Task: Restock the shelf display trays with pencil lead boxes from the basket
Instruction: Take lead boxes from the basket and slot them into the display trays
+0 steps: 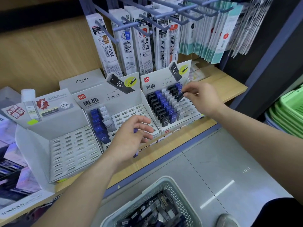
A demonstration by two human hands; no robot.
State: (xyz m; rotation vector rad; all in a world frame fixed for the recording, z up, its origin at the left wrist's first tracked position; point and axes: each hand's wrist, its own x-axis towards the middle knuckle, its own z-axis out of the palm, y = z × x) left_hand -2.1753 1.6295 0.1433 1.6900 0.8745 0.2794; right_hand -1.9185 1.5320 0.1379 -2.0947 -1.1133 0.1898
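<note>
Three white slotted display trays stand on the wooden shelf. The right tray (192,110) holds rows of black, blue and white lead boxes. My right hand (202,97) pinches a dark blue lead box (180,95) over that tray's back rows. The middle tray (131,112) has a blue row and a white row at its left. My left hand (129,139) hovers at its front and holds blue lead boxes (135,152) against the palm, mostly hidden. The left tray (73,148) shows only bare slots. A white mesh basket (165,182) of lead boxes sits on the floor below.
Refill packs (127,45) hang on hooks above the trays. A grey Pilot box (82,81) stands behind the trays. Stacked green baskets (288,112) sit at the right. Notebooks (14,177) lie on the shelf at the left. A shoe (227,220) shows beside the basket.
</note>
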